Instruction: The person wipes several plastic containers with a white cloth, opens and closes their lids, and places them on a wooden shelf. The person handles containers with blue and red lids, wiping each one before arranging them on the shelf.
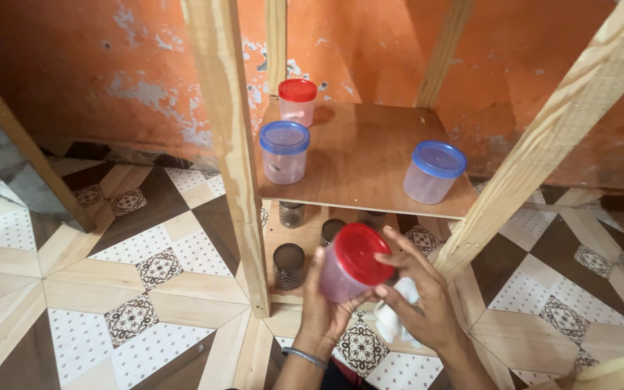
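My left hand (324, 307) cupping red-lidded tub (352, 263) from below, fingers wrapped round it, my right hand (420, 296) fingertips on lid, white cloth (396, 310) in palm, tub translucent pink, tilted.

On the wooden shelf (370, 166) I see a red-lidded jar (297, 101) near its back left corner and two blue-lidded jars (284, 151), one at the left edge, one (433, 171) toward the front right corner. Three dark-lidded jars (288, 266) stand on the lower board, above the patterned tile floor (110, 274).

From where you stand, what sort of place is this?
Probably a home storage corner: a rough wooden shelf holding lidded plastic jars, against a peeling orange wall, above patterned floor tiles.
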